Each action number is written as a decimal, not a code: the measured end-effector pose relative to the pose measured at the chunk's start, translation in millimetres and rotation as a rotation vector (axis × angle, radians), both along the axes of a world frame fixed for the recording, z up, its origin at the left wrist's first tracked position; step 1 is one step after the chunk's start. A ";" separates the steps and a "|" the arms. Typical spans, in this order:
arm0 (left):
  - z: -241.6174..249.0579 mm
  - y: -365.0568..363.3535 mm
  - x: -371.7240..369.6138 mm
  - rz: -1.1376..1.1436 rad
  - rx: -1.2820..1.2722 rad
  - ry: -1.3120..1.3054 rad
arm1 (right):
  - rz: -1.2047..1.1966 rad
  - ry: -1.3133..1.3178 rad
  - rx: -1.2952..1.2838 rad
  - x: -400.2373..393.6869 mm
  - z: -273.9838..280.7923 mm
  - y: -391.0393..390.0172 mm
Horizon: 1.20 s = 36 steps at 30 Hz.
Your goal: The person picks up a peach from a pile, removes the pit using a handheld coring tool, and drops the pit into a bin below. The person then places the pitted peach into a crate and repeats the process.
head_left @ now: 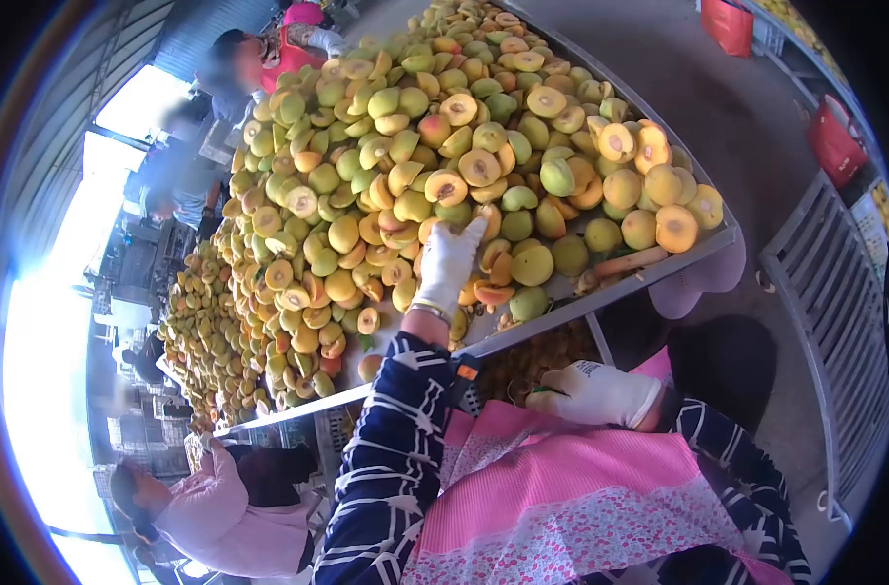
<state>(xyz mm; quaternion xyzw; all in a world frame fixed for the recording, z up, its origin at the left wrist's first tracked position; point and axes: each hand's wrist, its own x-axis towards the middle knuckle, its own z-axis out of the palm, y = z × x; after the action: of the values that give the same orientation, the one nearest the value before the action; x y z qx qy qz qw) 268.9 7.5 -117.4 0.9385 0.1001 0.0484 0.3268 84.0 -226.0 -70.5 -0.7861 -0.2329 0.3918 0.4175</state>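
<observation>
Peach-like fruits, many of them halved (479,168), are heaped on a metal-edged table (522,336). My left hand (448,261), in a white glove, reaches over the near side of the heap. Its fingers are apart, with the tips touching fruit; it grips nothing that I can see. Nearer my body, below the table edge, is my right hand (600,392), also in a white glove. Its fingers are curled closed round something small and partly hidden. A pink apron (561,478) covers my lap just under it.
A person in a red apron (290,58) stands at the far left side of the table, and another in pale pink (230,517) is at the lower left. A grey slatted rack (834,331) and red bags (834,141) are on the right.
</observation>
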 end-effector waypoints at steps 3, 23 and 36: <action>-9.8 -28.7 14.0 0.179 -0.218 0.000 | -0.036 -0.150 0.070 -2.8 -29.3 -1.3; 72.3 6.7 -143.6 -0.329 -1.673 -0.028 | -0.456 -0.402 0.460 -27.5 39.3 24.6; 115.3 -1.0 -244.9 -0.394 -1.524 -0.333 | -0.370 -0.833 0.478 -69.8 68.7 77.5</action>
<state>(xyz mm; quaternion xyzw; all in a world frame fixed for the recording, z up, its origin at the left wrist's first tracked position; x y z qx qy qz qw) 24.0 6.4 -2.1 0.4383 -0.1120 0.0477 0.8905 14.1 -148.4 -1.7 -0.7862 -0.3193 -0.0990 0.5197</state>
